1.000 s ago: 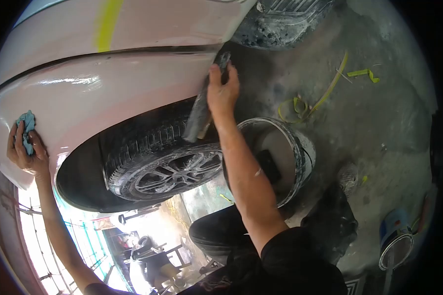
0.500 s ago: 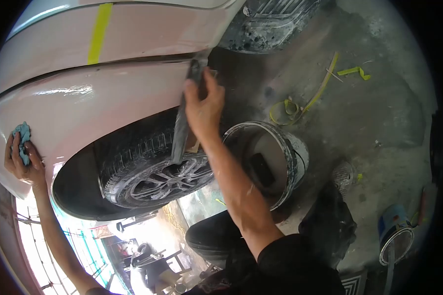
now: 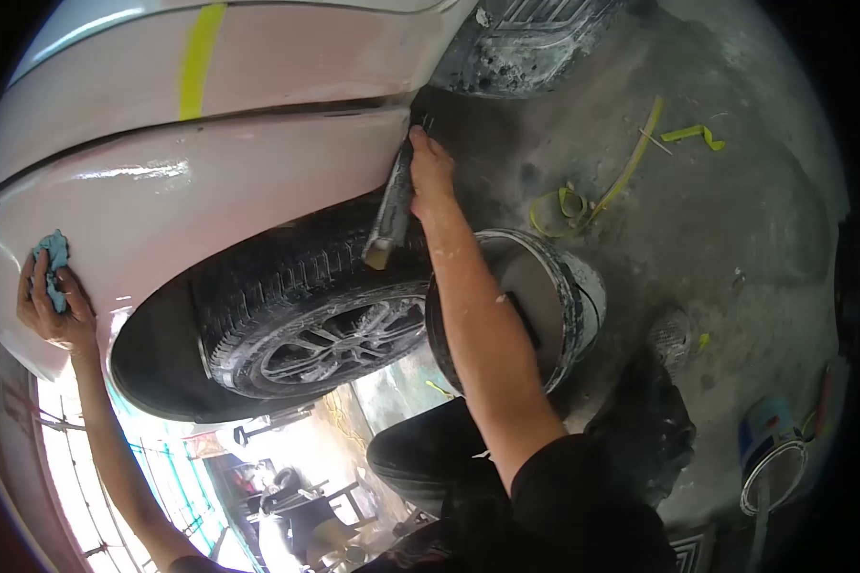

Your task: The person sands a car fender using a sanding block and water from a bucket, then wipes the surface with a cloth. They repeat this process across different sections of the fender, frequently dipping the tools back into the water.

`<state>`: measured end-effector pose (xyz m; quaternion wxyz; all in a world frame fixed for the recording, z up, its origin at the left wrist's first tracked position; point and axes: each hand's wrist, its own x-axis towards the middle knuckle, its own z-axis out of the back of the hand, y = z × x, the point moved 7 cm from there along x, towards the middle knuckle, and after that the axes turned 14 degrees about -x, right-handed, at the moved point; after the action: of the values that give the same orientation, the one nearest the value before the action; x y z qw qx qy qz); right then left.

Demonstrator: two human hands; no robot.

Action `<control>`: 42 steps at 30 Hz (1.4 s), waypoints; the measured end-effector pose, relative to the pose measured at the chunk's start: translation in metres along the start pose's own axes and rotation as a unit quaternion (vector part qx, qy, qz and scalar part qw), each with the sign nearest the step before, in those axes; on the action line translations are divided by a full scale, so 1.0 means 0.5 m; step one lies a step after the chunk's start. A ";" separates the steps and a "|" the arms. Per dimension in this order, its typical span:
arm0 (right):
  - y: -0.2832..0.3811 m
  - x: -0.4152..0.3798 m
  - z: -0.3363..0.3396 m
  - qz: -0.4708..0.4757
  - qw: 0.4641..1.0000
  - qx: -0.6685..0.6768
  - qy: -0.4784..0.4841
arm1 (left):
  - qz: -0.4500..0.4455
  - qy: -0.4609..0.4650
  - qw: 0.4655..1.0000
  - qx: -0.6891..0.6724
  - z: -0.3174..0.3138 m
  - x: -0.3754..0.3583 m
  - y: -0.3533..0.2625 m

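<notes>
My left hand [image 3: 57, 310] presses a crumpled light-blue cloth [image 3: 53, 263] against the white car body panel [image 3: 134, 196], with its fingers over the cloth. My right hand [image 3: 432, 172] is closed around a long grey sanding block [image 3: 390, 210], whose lower end shows a tan edge. That block lies along the rear edge of the panel, beside the wheel arch. Below the block is a dusty tyre [image 3: 258, 310] with a spoked wheel. Part of the block is hidden behind my fingers.
A bucket of murky water [image 3: 583, 306] with a dark object in it stands under my right forearm. Loose yellow tape [image 3: 631, 167] lies on the concrete floor. A tin [image 3: 774, 468] sits at the lower right. Yellow tape [image 3: 199, 62] crosses the upper panel.
My right hand and the sanding block have moved up and to the right, and the block's lower end has lifted off the wheel area. My left hand remains on the cloth.
</notes>
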<state>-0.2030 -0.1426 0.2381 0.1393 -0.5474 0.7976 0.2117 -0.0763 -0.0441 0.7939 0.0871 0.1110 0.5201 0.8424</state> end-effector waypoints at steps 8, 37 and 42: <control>0.054 -0.120 -0.018 0.202 0.964 -0.148 -0.089 | 0.001 -0.010 0.999 -0.039 0.000 0.002 -0.004; 0.106 -0.300 -0.143 0.473 0.765 -0.405 -0.168 | 0.010 0.014 1.000 0.005 0.002 0.007 -0.009; 0.130 -0.368 -0.197 0.554 0.667 -0.490 -0.091 | 0.026 0.000 1.000 -0.013 -0.002 0.007 -0.002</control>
<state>-0.1959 -0.0209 0.4194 -0.2201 0.0280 0.7183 0.6594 -0.0799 -0.0433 0.7929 0.0666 0.1238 0.5062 0.8509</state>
